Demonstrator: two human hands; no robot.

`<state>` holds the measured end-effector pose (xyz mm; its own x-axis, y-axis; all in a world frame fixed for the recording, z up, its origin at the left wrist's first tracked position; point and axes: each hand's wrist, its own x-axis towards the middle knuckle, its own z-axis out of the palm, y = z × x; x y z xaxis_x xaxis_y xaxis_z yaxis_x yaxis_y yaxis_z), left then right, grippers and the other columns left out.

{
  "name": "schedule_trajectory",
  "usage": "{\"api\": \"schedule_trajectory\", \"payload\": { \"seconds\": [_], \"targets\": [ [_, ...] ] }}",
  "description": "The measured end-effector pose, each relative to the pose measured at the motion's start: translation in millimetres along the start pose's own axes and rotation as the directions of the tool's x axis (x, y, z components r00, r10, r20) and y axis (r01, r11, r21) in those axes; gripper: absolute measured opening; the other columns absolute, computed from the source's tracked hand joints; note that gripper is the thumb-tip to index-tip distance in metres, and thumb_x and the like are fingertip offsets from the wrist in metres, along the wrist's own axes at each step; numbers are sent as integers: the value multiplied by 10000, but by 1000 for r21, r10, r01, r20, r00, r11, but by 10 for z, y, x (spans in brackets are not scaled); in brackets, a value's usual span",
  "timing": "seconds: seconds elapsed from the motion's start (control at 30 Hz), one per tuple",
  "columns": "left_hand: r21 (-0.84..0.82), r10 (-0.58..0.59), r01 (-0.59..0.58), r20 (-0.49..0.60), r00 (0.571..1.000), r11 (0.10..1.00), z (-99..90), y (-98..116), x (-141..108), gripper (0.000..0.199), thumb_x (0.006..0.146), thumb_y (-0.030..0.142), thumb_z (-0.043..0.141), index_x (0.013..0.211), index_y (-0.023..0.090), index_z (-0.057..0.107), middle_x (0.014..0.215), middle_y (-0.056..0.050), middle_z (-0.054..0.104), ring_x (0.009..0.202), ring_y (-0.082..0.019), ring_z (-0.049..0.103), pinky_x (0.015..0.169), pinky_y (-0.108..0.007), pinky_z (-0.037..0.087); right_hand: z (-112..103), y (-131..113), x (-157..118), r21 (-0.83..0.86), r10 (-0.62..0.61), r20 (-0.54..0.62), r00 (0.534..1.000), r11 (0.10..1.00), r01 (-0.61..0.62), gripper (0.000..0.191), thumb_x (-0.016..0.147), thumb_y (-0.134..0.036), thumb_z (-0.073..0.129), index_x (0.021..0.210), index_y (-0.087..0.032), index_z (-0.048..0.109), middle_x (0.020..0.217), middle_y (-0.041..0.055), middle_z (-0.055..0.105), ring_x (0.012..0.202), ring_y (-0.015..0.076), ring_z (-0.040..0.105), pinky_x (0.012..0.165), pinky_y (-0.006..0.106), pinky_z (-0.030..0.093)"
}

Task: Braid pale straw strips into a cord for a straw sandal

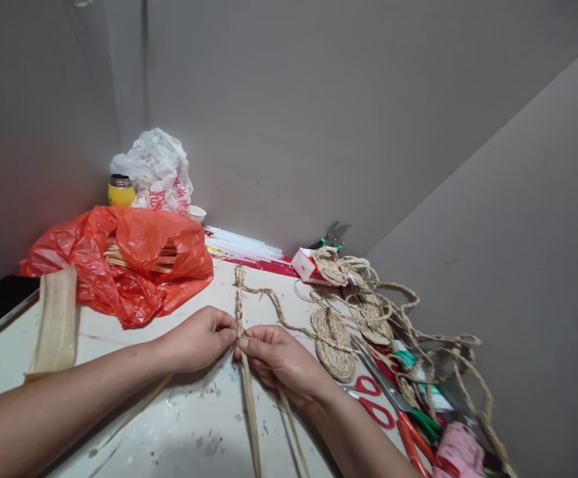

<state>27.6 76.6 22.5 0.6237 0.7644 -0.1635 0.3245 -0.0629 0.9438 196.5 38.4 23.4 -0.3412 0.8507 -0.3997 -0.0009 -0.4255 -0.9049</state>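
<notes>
A braid of dry plant fibre (239, 302) runs up the white table, with loose flat strands (251, 418) trailing from its lower end toward me. My left hand (206, 338) pinches the braid's left side near that lower end. From the right, my right hand (273, 355) grips the strands between thumb and fingers, just below the woven part. The two hands nearly meet at the braid. A thinner braided cord (279, 309) branches off its top and curves right, passing over a coiled oval woven piece (336, 344). My fingers partly hide where the strands cross.
An orange-red plastic bag (119, 259) of dry strips lies at left, beside a broad pale husk strip (56, 318). Behind it are a yellow jar (121, 192) and a white bag (156, 166). Red-handled scissors (374, 401), larger shears (411, 438) and tangled cords (418, 345) crowd the right.
</notes>
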Motion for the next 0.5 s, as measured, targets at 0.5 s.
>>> {"api": "schedule_trajectory", "payload": {
  "seconds": [0.5],
  "targets": [
    [25,-93,93,6,996,995,13,-100,43,278,732,408,512,635,149,527,550,52,394,533,-90,308,505,-227,232,0,66,0,-645,-275,-39,961,741,186,266,825,-277,473,584,-171,435,558,-45,354,556,96,314,519,215,266]
  ]
}}
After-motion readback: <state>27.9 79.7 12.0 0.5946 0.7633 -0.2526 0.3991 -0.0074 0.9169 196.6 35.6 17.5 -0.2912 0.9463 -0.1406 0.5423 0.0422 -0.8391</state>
